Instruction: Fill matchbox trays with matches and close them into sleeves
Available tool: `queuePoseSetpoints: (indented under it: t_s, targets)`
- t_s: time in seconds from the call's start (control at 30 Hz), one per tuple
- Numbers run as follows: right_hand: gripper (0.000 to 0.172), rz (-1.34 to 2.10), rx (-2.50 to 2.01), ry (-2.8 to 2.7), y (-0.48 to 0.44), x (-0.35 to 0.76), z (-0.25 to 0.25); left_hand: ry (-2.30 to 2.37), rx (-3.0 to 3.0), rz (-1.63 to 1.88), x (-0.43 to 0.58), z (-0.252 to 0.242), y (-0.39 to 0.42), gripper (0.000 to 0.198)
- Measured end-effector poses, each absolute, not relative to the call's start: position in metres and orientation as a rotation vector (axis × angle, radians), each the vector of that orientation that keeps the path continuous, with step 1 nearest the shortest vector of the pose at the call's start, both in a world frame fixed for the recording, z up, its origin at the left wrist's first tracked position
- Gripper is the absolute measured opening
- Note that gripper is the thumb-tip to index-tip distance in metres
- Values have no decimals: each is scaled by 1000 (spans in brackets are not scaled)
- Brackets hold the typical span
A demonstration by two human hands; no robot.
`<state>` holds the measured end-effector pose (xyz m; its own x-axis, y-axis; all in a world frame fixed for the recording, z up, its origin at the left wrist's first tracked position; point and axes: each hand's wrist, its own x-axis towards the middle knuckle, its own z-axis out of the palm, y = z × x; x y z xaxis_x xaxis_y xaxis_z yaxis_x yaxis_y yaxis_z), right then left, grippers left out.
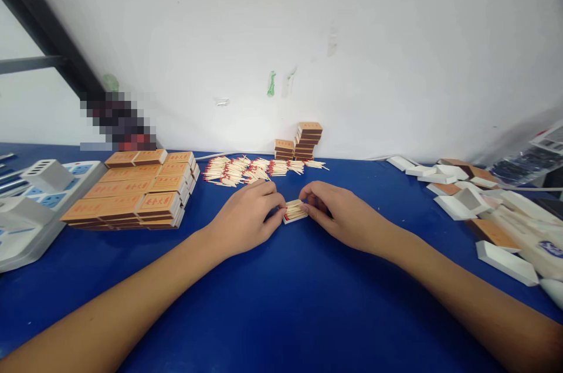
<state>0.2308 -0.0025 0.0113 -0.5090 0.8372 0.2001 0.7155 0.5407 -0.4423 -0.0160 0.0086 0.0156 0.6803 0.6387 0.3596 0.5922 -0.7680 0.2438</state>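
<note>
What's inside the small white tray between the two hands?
Red-headed matches, laid lengthwise. They cover the floor of the white tray, so it can't be seen; the left hand and right hand partly hide its ends.

Soft light brightens the wall (396,39); the desk (308,308) dims toward its near edge. Shapes stretch toward its right edge; pixelation (121,118) blots its far edge, left.
</note>
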Motion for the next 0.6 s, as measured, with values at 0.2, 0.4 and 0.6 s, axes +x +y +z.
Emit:
queuePoseSetpoints:
  t_s: [0.2, 0.4, 0.6]
  targets:
    - [13, 410, -1251, -2395, -4, 229, 12, 1028, 2736, 696, -16, 16, 7, 17]
    - [15, 472, -1275, -2356, -3, 228, 10, 989, 2725, 667, -15, 14, 7, 14]
    - [9, 549, -1369, -2254, 4, 222, 16, 1003, 2742, 627, -15, 12, 9, 16]
